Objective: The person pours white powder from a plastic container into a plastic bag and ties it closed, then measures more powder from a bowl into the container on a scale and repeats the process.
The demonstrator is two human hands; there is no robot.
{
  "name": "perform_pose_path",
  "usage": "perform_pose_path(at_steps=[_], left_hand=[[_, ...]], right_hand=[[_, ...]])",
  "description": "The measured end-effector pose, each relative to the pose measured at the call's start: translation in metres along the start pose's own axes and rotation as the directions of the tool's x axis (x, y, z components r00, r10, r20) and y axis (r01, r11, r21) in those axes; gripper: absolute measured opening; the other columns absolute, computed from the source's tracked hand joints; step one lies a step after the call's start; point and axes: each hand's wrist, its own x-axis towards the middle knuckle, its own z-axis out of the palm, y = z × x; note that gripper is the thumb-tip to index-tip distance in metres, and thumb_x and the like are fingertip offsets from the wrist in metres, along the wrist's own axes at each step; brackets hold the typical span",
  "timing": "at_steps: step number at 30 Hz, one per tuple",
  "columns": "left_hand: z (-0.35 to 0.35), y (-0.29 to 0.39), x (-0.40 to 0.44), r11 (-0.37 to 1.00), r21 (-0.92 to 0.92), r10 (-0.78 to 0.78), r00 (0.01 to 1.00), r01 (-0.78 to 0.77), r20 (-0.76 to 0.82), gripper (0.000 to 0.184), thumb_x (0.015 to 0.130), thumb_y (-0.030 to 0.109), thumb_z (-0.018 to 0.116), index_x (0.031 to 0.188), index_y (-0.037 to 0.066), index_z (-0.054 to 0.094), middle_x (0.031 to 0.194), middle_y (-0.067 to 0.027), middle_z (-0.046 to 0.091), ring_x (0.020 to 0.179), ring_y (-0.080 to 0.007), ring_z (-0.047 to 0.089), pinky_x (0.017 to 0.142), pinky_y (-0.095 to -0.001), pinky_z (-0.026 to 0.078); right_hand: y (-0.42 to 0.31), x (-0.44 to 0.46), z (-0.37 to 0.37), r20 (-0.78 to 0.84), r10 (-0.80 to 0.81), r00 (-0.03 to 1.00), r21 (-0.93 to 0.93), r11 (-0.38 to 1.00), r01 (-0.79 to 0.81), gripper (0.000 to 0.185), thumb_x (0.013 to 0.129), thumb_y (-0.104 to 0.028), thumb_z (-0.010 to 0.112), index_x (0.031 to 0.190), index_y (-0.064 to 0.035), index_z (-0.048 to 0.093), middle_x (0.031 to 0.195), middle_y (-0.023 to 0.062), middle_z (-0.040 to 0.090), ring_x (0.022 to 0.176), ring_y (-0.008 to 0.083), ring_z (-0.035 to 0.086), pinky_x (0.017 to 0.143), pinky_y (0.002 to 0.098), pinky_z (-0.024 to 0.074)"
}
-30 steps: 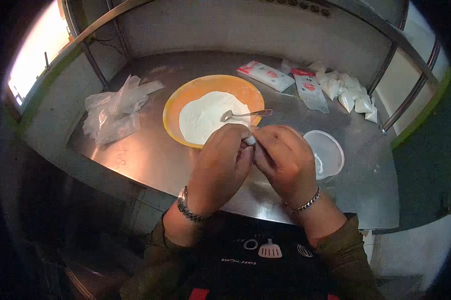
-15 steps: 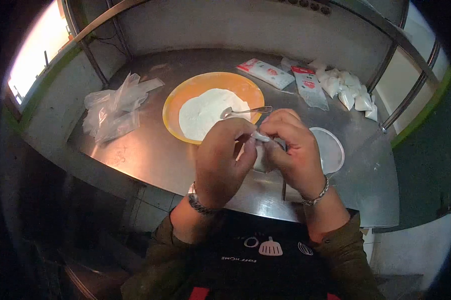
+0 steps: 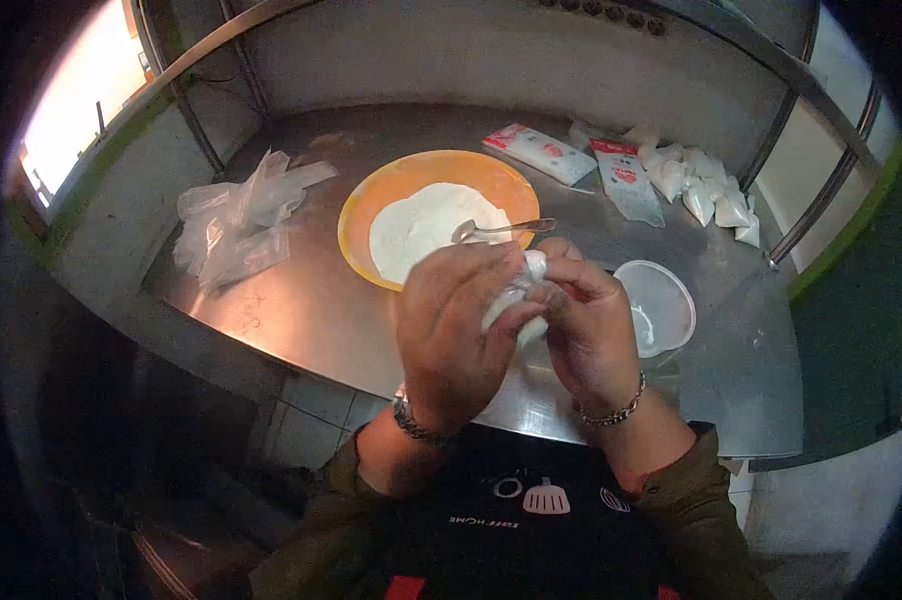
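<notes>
Between my two hands is a small plastic bag of white powder (image 3: 535, 265), its twisted top pinched in the fingers. My left hand (image 3: 456, 325) is closed round the bag's left side. My right hand (image 3: 593, 325) grips it from the right, thumb and fingers at the twisted part; much of the bag is hidden by the fingers. Just beyond them stands an orange bowl (image 3: 371, 180) of white powder (image 3: 421, 225), with a metal spoon (image 3: 501, 229) resting across the powder and rim. Close to my right hand sits a clear round plastic tub (image 3: 671, 310).
Crumpled clear plastic bags (image 3: 241, 220) lie at the left of the metal table (image 3: 271, 310). At the back right are a white-and-red packet (image 3: 541, 155), a second red-and-white packet (image 3: 626, 180) and several tied bags of white powder (image 3: 706, 190). A metal rail (image 3: 821, 215) runs along the right side.
My hands have turned and shifted round the bag, whose twisted top now points up and shows more between the fingers. The tub shows more fully. The whole view has shifted slightly.
</notes>
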Motion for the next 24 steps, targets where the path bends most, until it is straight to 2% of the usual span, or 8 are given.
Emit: perform_pose_path(at_steps=[1, 3, 6, 10, 16, 18, 22, 24], left_hand=[[0.002, -0.001, -0.004, 1.000, 0.000, -0.002, 1.000, 0.002, 0.003, 0.021, 0.068, -0.001, 0.066, 0.088, 0.003, 0.061, 0.084, -0.0111, 0.061, 0.082, -0.0274, 0.059, 0.075, -0.0339, 0.047], [0.007, -0.007, -0.014, 0.873, -0.341, -0.358, 0.933, 0.349, 0.041, 0.023, 0.068, 0.002, 0.068, 0.089, 0.004, 0.061, 0.085, -0.0107, 0.061, 0.082, -0.0273, 0.057, 0.075, -0.0340, 0.046], [0.013, 0.000, -0.014, 0.784, -0.437, -0.473, 0.880, 0.441, 0.040, 0.018, 0.069, 0.005, 0.068, 0.086, 0.006, 0.060, 0.083, -0.0096, 0.061, 0.079, -0.0268, 0.056, 0.074, -0.0354, 0.044], [0.019, 0.002, -0.003, 0.972, -0.167, -0.183, 0.976, 0.163, -0.115, 0.011, 0.071, 0.005, 0.065, 0.079, 0.007, 0.058, 0.081, -0.0085, 0.059, 0.075, -0.0266, 0.054, 0.074, -0.0361, 0.040], [0.015, -0.006, 0.014, 0.982, -0.150, -0.118, 0.993, 0.119, 0.014, 0.011, 0.071, 0.003, 0.060, 0.074, 0.007, 0.051, 0.080, -0.0075, 0.056, 0.079, -0.0269, 0.051, 0.076, -0.0357, 0.038], [0.016, -0.005, 0.016, 0.945, -0.268, -0.176, 0.982, 0.189, 0.073, 0.011, 0.071, 0.004, 0.059, 0.075, 0.007, 0.049, 0.079, -0.0083, 0.054, 0.080, -0.0273, 0.050, 0.077, -0.0366, 0.038], [0.020, -0.001, 0.016, 0.926, -0.313, -0.197, 0.978, 0.210, 0.073, 0.010, 0.077, 0.007, 0.058, 0.076, 0.005, 0.048, 0.079, -0.0096, 0.053, 0.079, -0.0269, 0.049, 0.077, -0.0357, 0.039], [0.022, 0.001, 0.015, 0.894, -0.372, -0.246, 0.967, 0.251, 0.060, 0.010, 0.082, 0.009, 0.055, 0.077, 0.005, 0.047, 0.079, -0.0103, 0.052, 0.078, -0.0257, 0.050, 0.074, -0.0342, 0.040]], right_hand=[[0.003, -0.001, 0.001, -0.002, 0.002, 1.000, 0.002, 1.000, -0.002, 0.015, 0.077, 0.004, 0.063, 0.091, 0.0001, 0.063, 0.096, 0.0042, 0.051, 0.091, 0.0114, 0.051, 0.081, 0.0227, 0.0442], [0.009, -0.002, 0.004, -0.041, -0.198, 0.979, -0.362, 0.916, 0.170, 0.013, 0.074, 0.004, 0.066, 0.086, -0.0008, 0.064, 0.095, 0.0048, 0.051, 0.090, 0.0118, 0.051, 0.078, 0.0236, 0.0458], [0.013, -0.004, 0.008, -0.059, -0.345, 0.937, -0.395, 0.870, 0.295, 0.012, 0.073, 0.004, 0.068, 0.083, -0.0020, 0.065, 0.099, 0.0063, 0.054, 0.090, 0.0130, 0.053, 0.076, 0.0243, 0.0467], [0.007, -0.002, 0.003, 0.055, -0.462, 0.885, -0.545, 0.729, 0.414, 0.013, 0.073, 0.003, 0.068, 0.085, -0.0015, 0.064, 0.106, 0.0082, 0.056, 0.090, 0.0148, 0.056, 0.079, 0.0248, 0.0472], [-0.014, -0.001, 0.019, -0.102, -0.284, 0.953, -0.167, 0.950, 0.265, 0.022, 0.073, 0.004, 0.068, 0.093, -0.0007, 0.060, 0.099, 0.0088, 0.059, 0.090, 0.0167, 0.057, 0.082, 0.0277, 0.0487], [-0.012, 0.004, 0.011, 0.098, -0.497, 0.862, -0.549, 0.695, 0.464, 0.023, 0.069, 0.002, 0.068, 0.090, -0.0030, 0.059, 0.089, 0.0080, 0.058, 0.088, 0.0176, 0.058, 0.079, 0.0275, 0.0486], [-0.020, 0.005, 0.004, 0.183, -0.447, 0.875, -0.664, 0.601, 0.446, 0.021, 0.066, -0.001, 0.066, 0.085, -0.0048, 0.056, 0.085, 0.0075, 0.055, 0.086, 0.0191, 0.058, 0.074, 0.0283, 0.0478], [-0.024, 0.005, 0.004, 0.362, -0.491, 0.792, -0.635, 0.492, 0.595, 0.021, 0.065, -0.003, 0.065, 0.083, -0.0057, 0.055, 0.086, 0.0086, 0.056, 0.083, 0.0209, 0.058, 0.071, 0.0293, 0.0467]])
